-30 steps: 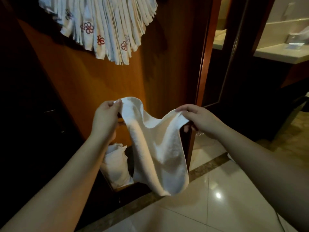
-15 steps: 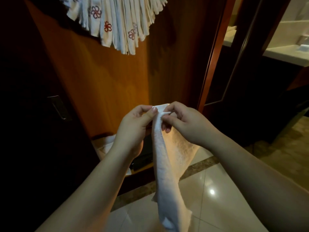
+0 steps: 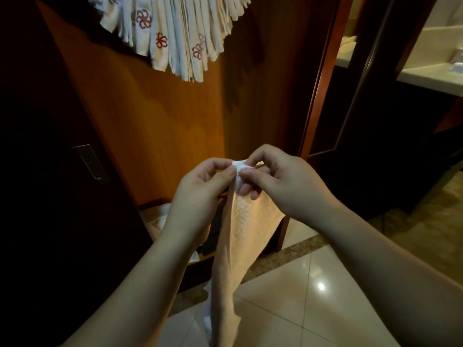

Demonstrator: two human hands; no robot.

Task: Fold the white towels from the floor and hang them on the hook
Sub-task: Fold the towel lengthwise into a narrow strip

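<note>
A white towel [image 3: 240,236] hangs folded in half lengthwise in front of me, its top corners bunched together. My left hand [image 3: 200,194] pinches those corners from the left and my right hand [image 3: 278,181] pinches them from the right, fingertips nearly touching. The towel's lower end reaches down past the tiled floor edge. High on the wooden wall hangs a fan of several folded white towels [image 3: 175,33] with red flower emblems; the hook itself is hidden. More white towels [image 3: 160,221] lie low in a cabinet opening behind my left forearm.
An orange wooden panel [image 3: 155,121] stands straight ahead, with a dark door and metal handle [image 3: 90,162] to the left. A wooden door frame [image 3: 323,78] and a bathroom counter [image 3: 431,76] are on the right. Glossy floor tiles [image 3: 300,296] lie below.
My hands came together from wide apart, joining the towel's two top corners so it now hangs as a narrow folded strip. The view has tilted slightly upward.
</note>
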